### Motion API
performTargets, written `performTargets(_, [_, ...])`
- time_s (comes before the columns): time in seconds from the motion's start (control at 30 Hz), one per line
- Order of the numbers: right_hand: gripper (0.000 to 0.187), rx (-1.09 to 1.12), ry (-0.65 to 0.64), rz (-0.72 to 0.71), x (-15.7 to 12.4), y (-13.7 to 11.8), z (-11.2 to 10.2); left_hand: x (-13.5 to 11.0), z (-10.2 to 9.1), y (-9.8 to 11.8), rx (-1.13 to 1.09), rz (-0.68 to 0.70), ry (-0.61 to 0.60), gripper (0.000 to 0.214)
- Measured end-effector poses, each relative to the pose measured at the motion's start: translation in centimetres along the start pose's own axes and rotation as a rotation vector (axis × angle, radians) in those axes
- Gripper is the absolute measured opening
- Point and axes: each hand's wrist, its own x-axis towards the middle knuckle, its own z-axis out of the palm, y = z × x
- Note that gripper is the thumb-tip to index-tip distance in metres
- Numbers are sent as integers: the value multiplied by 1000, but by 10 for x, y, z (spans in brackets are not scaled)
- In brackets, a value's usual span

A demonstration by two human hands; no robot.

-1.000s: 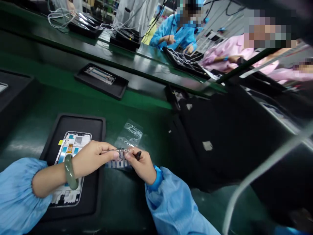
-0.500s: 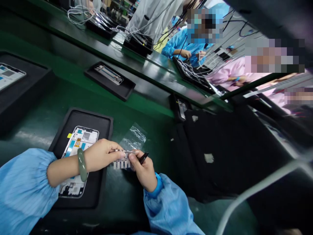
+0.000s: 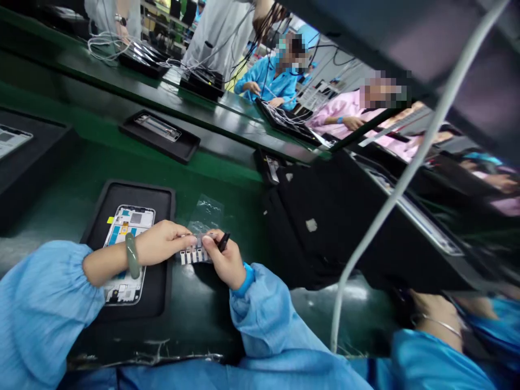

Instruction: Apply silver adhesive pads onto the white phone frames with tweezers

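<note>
- Pinching a little strip of tiny tabbed white-and-metal parts (image 3: 194, 254) in the left hand (image 3: 162, 242), thumb and fingertips closed narrowly on it, just right of the black tray (image 3: 162, 200) and over its edge
- Holding a small black tool (image 3: 223, 242) in the right hand (image 3: 225, 260), fingers closed around it, hand right up against the strip, so no wide-open hands here; can't really tell what the tool is, too small and partly covered
- Wearing a jade bangle (image 3: 132, 255) on the left wrist, right above the tray, plus a blue wrist cuff (image 3: 244, 280) on the right one, just beyond the tray's right side
- Spotting a phone frame (image 3: 129, 216) with blue and white stickers inside the tray, partly under the left forearm
- Noticing a clear plastic bag (image 3: 205, 214) just right of the tray, touching the strip's far side
- Seeing a second black tray (image 3: 159, 135) well beyond the first, plus a white cable (image 3: 390, 184) far to its right
- Catching a co-worker's hand (image 3: 430, 309) with a thin silver bracelet (image 3: 436, 322), well right of the tray
</note>
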Motion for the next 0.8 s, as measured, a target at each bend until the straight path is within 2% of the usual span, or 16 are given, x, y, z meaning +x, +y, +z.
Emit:
performTargets(0.2, [41,2,19,12,-1,-9,0,-6,-3,2,7,19,-25,32])
performTargets(0.43, [49,90,-5,96,2,-10,3,-8,-4,3,-8,-40,-17,41])
performTargets(0.8, [42,31,-137,107,3,-5,-9,-2,-4,10,-99,-93,-30,43])
